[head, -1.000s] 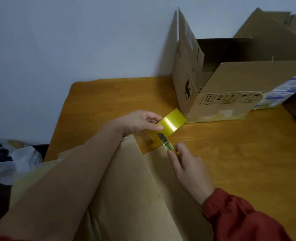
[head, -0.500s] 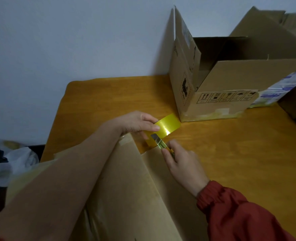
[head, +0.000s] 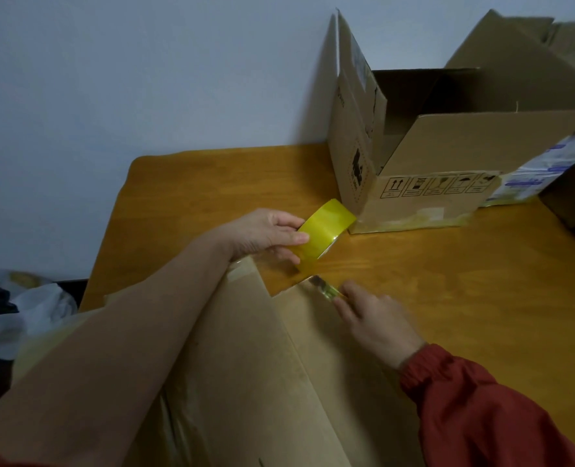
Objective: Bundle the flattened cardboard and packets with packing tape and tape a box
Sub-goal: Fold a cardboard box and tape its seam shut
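The right grip (head: 377,320) and the cutter (head: 326,288) it pinches are motion-blurred. The flattened cardboard (head: 262,382) runs off the bottom edge, the open box (head: 448,156) off the right. The left grip (head: 264,234) hides part of the tape roll (head: 326,225).

The open cardboard box (head: 481,143) shows a row of five black handling symbols (head: 438,187), the first a pair of up arrows, and the blue print on the white label (head: 545,165) to their right is too blurred to read.
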